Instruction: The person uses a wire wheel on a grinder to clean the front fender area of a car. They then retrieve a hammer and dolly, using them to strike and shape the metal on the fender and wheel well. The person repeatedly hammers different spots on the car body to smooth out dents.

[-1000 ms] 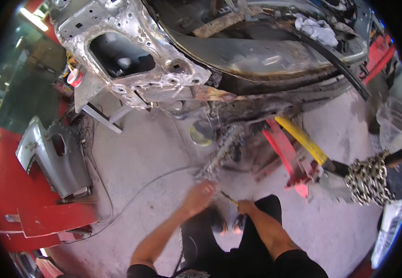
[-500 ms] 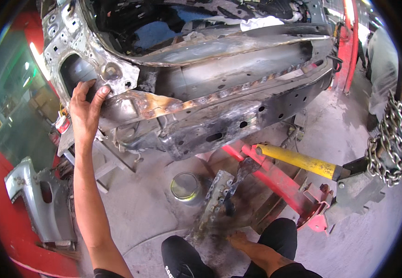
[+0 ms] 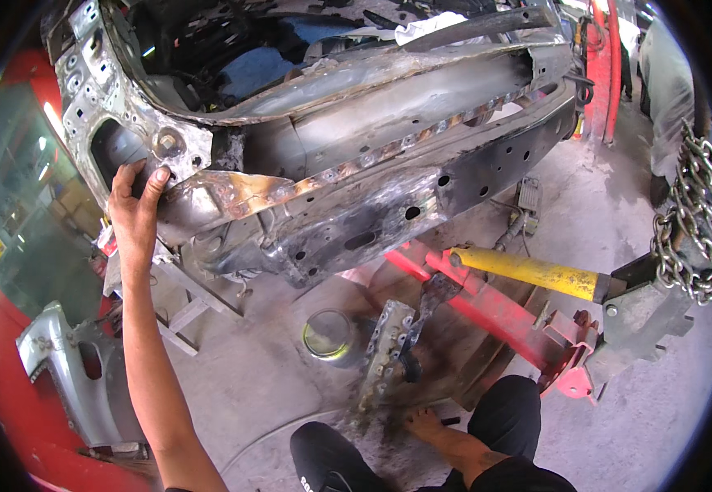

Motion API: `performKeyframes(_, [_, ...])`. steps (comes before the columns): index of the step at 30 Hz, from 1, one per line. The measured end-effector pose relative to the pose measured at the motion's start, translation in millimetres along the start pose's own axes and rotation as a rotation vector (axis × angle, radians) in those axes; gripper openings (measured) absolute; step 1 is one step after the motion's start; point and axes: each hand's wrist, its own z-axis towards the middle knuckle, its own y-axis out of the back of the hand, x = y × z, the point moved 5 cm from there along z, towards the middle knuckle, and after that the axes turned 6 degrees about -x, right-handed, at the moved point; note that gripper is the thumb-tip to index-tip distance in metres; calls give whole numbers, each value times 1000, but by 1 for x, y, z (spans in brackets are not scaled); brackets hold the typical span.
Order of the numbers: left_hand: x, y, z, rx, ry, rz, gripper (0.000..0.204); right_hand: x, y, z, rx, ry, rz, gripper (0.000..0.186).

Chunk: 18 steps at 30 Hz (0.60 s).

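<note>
My left hand [image 3: 135,215] is closed on the rim of an opening in the bare-metal car body [image 3: 290,160], fingers hooked inside and thumb on the outer face. Heat marks and a row of weld spots run along the body's lower edge beside it. A dark bumper beam [image 3: 388,230] with oval holes lies below that seam. Down near the floor, between my knees, my right hand [image 3: 427,424] has its fingers curled. A short black end [image 3: 451,421] sticks out beside it; the rest is hidden. A cut, perforated metal strip [image 3: 388,340] is just ahead of that hand.
Beside the strip stands a round can [image 3: 328,334]. On the right are a red pulling frame [image 3: 495,324], a yellow cylinder [image 3: 532,273] and hanging chain [image 3: 690,217]. A silver fender [image 3: 77,373] leans at left, near a grey metal stand [image 3: 192,303].
The view has shifted, so the car body sits further left and higher. My left hand keeps its hold on the rim. The black end beside my right hand now shows.
</note>
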Motion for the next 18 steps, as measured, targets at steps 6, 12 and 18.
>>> performKeyframes(6, [-3,0,0,-1,-22,25,51,-13,-19,-1,139,-57,21,27])
performKeyframes(12, [-3,1,0,3,-62,67,48,-27,21,9,166,-128,325,26])
performKeyframes(18, [18,-1,2,-15,-46,50,54,-26,84,6,98,-146,565,30])
